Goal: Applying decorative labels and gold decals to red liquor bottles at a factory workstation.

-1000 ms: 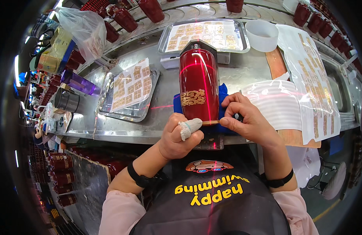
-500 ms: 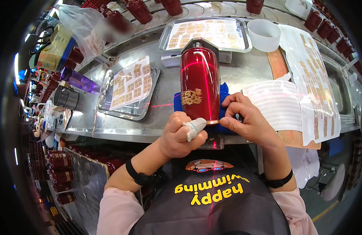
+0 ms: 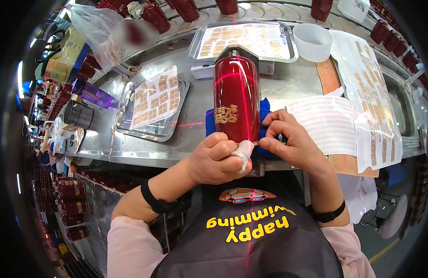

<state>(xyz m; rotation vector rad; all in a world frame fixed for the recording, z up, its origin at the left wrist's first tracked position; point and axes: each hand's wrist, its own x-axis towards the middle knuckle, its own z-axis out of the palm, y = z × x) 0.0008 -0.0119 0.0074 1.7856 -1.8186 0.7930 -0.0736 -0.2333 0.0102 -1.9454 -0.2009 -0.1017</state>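
In the head view, the red bottle (image 3: pixel 237 88) lies centrally over a blue cloth (image 3: pixel 265 107), its long axis running away from the person, neck end far off by a dark block (image 3: pixel 252 58) and base closest to both hands. The left hand (image 3: pixel 216 160), nearer the base, is curled tightly, its white finger cover (image 3: pixel 244 155) at the near edge, though I cannot tell whether it grips anything; the right hand (image 3: pixel 290 139) sits right of the base, thumb and forefinger bent with a narrow gap, contact and contents unclear.
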